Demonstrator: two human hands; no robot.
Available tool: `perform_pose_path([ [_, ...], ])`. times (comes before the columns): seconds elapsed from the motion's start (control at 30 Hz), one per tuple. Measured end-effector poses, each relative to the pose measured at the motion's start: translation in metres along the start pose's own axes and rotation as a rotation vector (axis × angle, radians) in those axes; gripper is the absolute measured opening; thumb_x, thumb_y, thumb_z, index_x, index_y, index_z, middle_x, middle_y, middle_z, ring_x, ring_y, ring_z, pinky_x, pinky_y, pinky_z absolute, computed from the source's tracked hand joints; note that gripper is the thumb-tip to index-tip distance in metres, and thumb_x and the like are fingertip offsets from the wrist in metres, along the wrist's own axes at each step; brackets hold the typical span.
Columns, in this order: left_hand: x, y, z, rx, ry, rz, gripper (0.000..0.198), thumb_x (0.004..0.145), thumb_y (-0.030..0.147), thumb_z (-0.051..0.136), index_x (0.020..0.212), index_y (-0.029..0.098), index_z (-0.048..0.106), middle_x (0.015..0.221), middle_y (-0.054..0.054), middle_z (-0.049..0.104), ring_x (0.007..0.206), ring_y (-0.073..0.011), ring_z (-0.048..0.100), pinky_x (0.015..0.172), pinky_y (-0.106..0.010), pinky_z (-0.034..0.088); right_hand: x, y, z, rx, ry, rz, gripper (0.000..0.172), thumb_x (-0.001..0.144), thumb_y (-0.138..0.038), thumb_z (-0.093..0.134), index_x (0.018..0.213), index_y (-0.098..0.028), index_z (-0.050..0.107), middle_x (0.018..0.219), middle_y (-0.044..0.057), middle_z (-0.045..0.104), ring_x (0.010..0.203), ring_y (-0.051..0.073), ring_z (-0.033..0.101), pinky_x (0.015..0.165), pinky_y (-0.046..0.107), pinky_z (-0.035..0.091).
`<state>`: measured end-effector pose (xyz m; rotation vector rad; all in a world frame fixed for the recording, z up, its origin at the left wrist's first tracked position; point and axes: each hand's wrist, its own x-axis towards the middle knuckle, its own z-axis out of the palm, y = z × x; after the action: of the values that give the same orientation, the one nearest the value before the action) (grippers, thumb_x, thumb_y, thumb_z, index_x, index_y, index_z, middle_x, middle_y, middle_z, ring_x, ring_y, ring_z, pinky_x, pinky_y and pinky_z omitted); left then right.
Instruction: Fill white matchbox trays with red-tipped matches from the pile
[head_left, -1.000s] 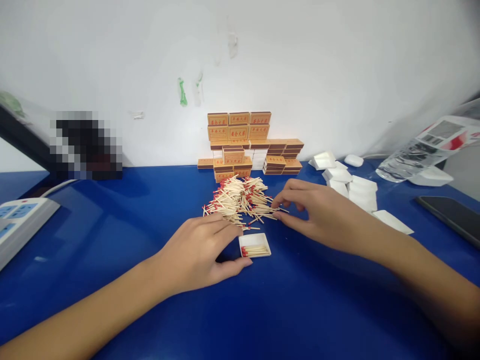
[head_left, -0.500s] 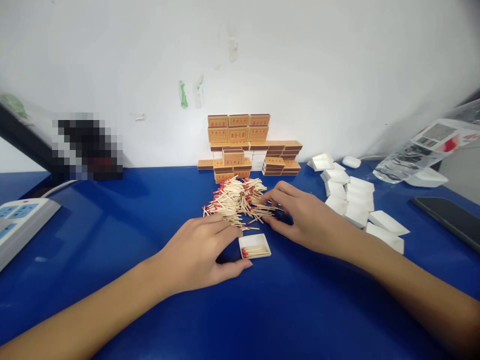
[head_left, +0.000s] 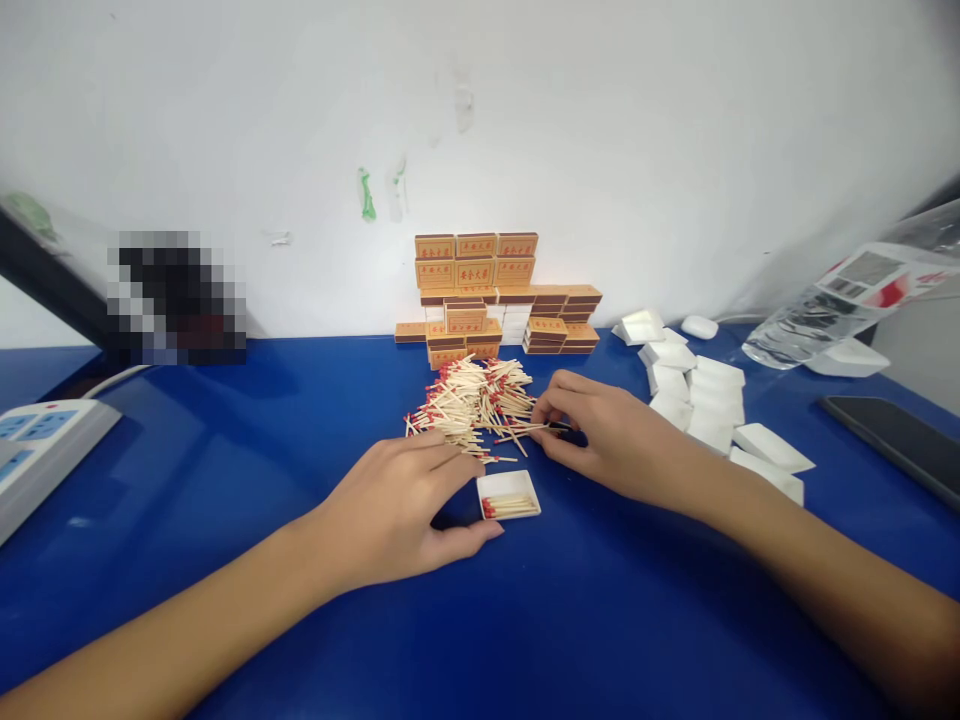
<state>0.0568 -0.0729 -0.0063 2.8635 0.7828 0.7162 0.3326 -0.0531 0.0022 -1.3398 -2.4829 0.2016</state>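
Note:
A small white tray (head_left: 510,482) holds several red-tipped matches (head_left: 510,507) lying side by side. My left hand (head_left: 420,510) rests around the tray's left end, thumb and index finger at its two left corners. Beyond the tray spreads a loose pile of matches (head_left: 469,395). At the pile's right edge my right hand (head_left: 574,425) is closed, thumb and fingers pinching a few matches. Behind the pile, orange matchboxes (head_left: 475,272) are stacked against the wall.
Several white trays (head_left: 716,395) lie in a heap at the right, near a plastic bottle (head_left: 817,300) and a black phone (head_left: 896,430). A power strip (head_left: 56,450) sits at the left edge of the blue table (head_left: 480,640).
The fingers of my right hand have drawn together on matches and pulled slightly back from the pile. My left hand and the tray in front of it have stayed in place.

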Motion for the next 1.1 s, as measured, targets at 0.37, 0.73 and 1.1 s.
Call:
perform_pose_path([
  [0.37, -0.001, 0.000, 0.001, 0.005, -0.003, 0.002, 0.032, 0.093, 0.043, 0.073, 0.108, 0.015, 0.070, 0.085, -0.003, 0.073, 0.078, -0.0216, 0.069, 0.068, -0.034, 0.055, 0.000, 0.014, -0.005, -0.032, 0.011, -0.013, 0.021, 0.104, -0.030, 0.051, 0.093, -0.019, 0.065, 0.096, 0.007, 0.061, 0.078, 0.019, 0.061, 0.070, 0.033, 0.048],
  [0.73, 0.002, 0.001, -0.003, 0.027, 0.000, -0.017, 0.029, 0.095, 0.043, 0.071, 0.105, 0.016, 0.068, 0.086, -0.003, 0.075, 0.074, -0.0197, 0.069, 0.063, -0.032, 0.054, -0.008, -0.028, -0.021, 0.195, -0.046, -0.130, 0.013, 0.104, -0.027, 0.056, 0.096, -0.022, 0.065, 0.099, 0.005, 0.064, 0.080, 0.016, 0.062, 0.069, 0.029, 0.048],
  [1.1, 0.003, 0.001, -0.002, 0.021, 0.000, -0.023, 0.026, 0.094, 0.041, 0.072, 0.102, 0.017, 0.067, 0.085, -0.003, 0.074, 0.074, -0.0195, 0.068, 0.063, -0.031, 0.052, -0.013, -0.037, -0.008, 0.185, -0.115, -0.173, 0.011, 0.103, -0.025, 0.060, 0.108, -0.021, 0.070, 0.108, 0.007, 0.066, 0.089, 0.020, 0.066, 0.076, 0.033, 0.052],
])
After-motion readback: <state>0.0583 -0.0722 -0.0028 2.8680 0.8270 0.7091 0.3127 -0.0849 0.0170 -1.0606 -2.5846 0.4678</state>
